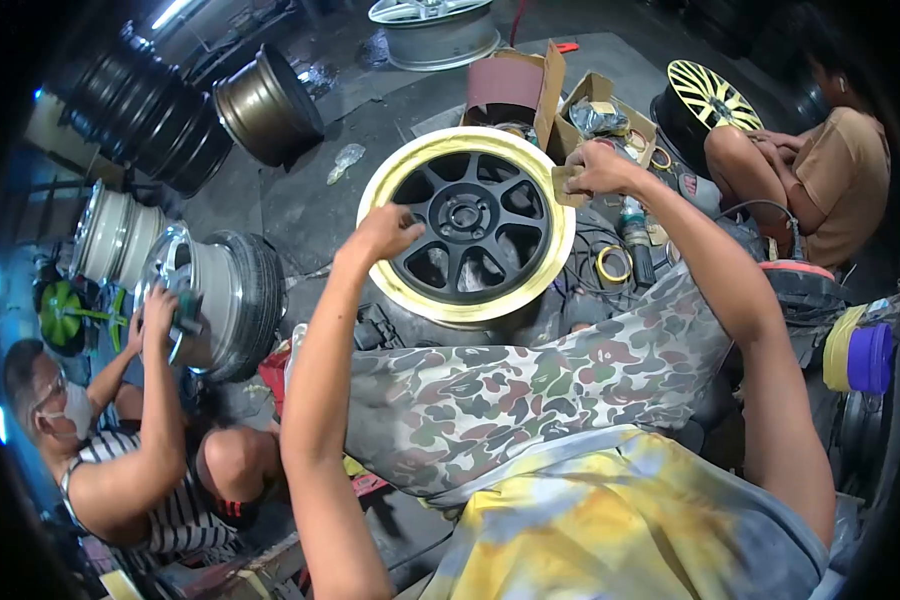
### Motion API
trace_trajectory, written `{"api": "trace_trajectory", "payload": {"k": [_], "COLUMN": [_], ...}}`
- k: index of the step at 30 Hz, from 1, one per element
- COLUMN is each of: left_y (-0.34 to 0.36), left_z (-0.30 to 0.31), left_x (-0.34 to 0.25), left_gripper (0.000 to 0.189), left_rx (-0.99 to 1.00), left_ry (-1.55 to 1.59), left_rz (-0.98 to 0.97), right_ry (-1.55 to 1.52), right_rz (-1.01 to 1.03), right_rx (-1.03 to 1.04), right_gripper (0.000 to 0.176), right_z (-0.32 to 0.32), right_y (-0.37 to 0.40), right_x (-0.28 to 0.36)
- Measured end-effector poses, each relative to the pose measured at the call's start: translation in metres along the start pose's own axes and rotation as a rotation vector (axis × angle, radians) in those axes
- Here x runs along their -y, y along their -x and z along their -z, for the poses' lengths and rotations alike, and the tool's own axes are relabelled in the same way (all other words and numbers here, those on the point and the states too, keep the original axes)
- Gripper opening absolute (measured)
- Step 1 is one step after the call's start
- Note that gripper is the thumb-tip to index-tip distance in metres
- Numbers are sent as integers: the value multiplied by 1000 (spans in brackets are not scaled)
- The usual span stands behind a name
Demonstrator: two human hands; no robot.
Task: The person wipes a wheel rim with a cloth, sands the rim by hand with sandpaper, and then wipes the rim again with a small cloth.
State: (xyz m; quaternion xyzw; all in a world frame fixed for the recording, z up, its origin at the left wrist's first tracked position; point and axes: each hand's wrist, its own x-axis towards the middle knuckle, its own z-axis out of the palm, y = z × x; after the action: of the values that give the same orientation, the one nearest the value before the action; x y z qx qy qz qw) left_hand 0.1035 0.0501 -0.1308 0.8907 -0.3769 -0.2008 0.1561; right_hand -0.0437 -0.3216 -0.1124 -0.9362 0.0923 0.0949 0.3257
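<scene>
A car wheel [465,214] lies face up before me, with black spokes and a wide yellow covering around its lip. My left hand [390,234] is on the wheel's left side, its fingers curled together over the inner edge of the yellow lip. At the upper right of the wheel, my right hand [604,168] pinches a small flat tan pad [568,186] between thumb and fingers. The pad overlaps the yellow lip in this view. Camouflage-patterned trousers [530,390] cover my legs, just below the wheel.
On the left, a masked person [120,440] works at a chrome wheel with a tire [240,300]. Another person [830,180] sits at right by a yellow-spoked wheel [712,95]. Cardboard boxes [552,95], yellow tape rolls [613,264] and a power tool [635,240] lie beyond and right.
</scene>
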Motion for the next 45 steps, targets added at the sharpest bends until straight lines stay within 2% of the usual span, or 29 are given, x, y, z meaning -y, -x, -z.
{"api": "trace_trajectory", "payload": {"k": [1,2,4,5,6,8,9,11,14,15,17,18,20,21,23,24,26,27,29,33,36,38,40,42,43,44,45], "left_y": [-7,-13,-12,-18,-21,-21,-17,-18,-26,-27,-31,-32,-36,-37,-37,-37,-39,-41,-36,-13,-10,-4,-1,-2,1,0,-7], "left_z": [-21,-42,-65,-71,-83,-111,-111,-122,-124,-124,-121,-127,-143,-142,-143,-142,-143,-144,-152,-176,-205,-202,-184,-165,-153,-106,-99], "left_x": [19,37,32,30,35,45,42,52,47,46,43,48,66,72,67,67,66,63,59,23,20,5,-4,0,-4,-45,-48], "left_gripper": [40,45,48,56,56,60,60,58,56,57,60,58,65,71,71,72,76,78,80,84,82,83,79,65,62,56,55], "left_rx": [16,43,17,97,103,-167,-124,-76,-2,-40,-45,-104,-166,-82,-42,-6,-19,24,66,4,123,167,173,155,-9,148,75], "left_ry": [18,36,-78,-37,-40,-108,-89,-127,-169,-127,-60,-15,-4,17,22,32,16,29,52,155,376,586,596,57,112,157,341], "left_rz": [31,28,116,144,140,51,89,94,116,143,189,164,85,109,148,192,181,222,288,380,479,538,577,240,131,277,233], "right_ry": [134,127,158,140,166,139,133,-219,-352,-347,-443,-390,-396,-402,-325,-329,-303,-301,-123,-238,-257,-94,-176,-61,-73,-211,-346], "right_rz": [85,68,36,-82,-113,-187,-199,-422,-455,-468,-470,-513,-530,-538,-673,-668,-689,-690,-567,-463,-313,-86,119,364,360,329,297], "right_rx": [28,26,-39,19,90,16,26,215,256,256,185,178,117,109,115,109,-46,-55,-172,-263,-316,-387,-336,-435,-439,-337,-232], "right_gripper": [34,34,42,46,45,45,45,44,43,44,44,45,46,46,54,54,51,51,48,51,47,44,40,41,41,37,33], "right_z": [-4,-10,-25,-32,-52,-81,-94,-112,-123,-126,-140,-133,-153,-147,-134,-135,-137,-136,-136,-113,-103,-93,-80,-77,-72,-63,-57], "right_y": [-3,-3,1,7,-7,5,9,12,17,16,13,16,6,8,12,10,9,6,-5,-53,-87,-99,-100,-89,-81,-68,-57], "right_x": [-11,-20,-29,-34,-71,-100,-105,-104,-86,-80,-83,-70,-84,-77,-54,-51,-50,-55,-67,-78,-68,-49,-8,18,27,35,42]}}
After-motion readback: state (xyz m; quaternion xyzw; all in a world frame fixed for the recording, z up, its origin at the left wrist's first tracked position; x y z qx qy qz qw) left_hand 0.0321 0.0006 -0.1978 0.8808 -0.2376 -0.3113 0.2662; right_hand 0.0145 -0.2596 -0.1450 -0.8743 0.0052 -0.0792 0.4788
